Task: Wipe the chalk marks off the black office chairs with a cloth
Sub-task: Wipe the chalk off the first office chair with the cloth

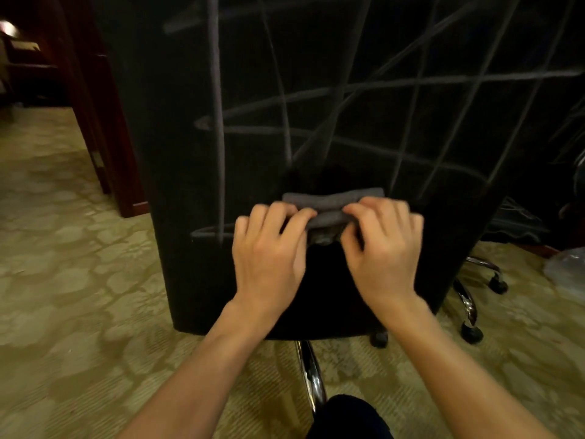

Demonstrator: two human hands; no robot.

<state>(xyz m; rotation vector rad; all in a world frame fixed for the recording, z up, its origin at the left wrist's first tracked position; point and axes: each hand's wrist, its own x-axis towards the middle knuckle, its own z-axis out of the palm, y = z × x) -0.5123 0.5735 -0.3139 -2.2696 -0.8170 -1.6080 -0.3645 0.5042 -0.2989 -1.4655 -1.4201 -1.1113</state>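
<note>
- Two hands low against the back of a black office chair (190,185), close together, both on one grey cloth (329,205).
- Left hand (269,248) on the cloth's left end, fingers curled over the folded edge, gripping it.
- Right hand (383,248) on the cloth's right end, fingers curled the same way, thumb tucked underneath, pinching the fold.
- Cloth folded into a narrow strip, stretched between the hands, lying against the lower middle of the chair back, a small bunch of it hanging between the thumbs.
- Many pale chalk marks (348,90) across the chair back above the cloth: long crossing lines, upright, slanted and sideways, in a rough grid.
- One more chalk line (212,231) level with the left hand, just to its left, crossed by a long upright stroke.
- Darker patch of fabric right above and below the cloth.
- Shiny metal chair legs (311,375) with black wheels (471,332) under the chair back, on patterned beige carpet (63,280).
- Dark red wooden furniture (104,122) at the left, beside the chair.
- Clear plastic bag (566,270) on the carpet at the far right, well apart from the hands.
- Dark-clad knee (348,419) at the bottom edge between the forearms.
</note>
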